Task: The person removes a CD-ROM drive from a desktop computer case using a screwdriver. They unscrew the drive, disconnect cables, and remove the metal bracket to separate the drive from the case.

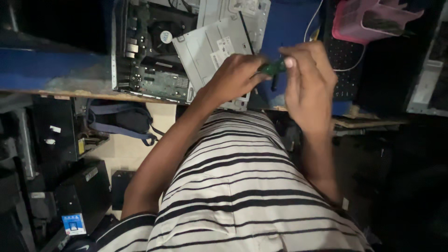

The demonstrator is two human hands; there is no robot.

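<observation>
Both my hands are raised in front of my chest, holding a small green circuit board [273, 68] between them. My left hand [233, 77] grips its left end with the fingers curled around it. My right hand [308, 79] pinches the right end with thumb and fingertips. A dark piece hangs down under the board. Beyond the hands, an open computer case [154, 51] lies on the blue-topped bench [51, 70], with its green mainboard, a round fan and a grey metal drive cage [210, 46] showing.
A pink plastic basket [368, 18] and a black keyboard [343, 60] with a white cable sit at the back right. Under the bench lie a dark bag with blue straps [121, 121] and black boxes [70, 196] on the floor at left. My striped shirt fills the foreground.
</observation>
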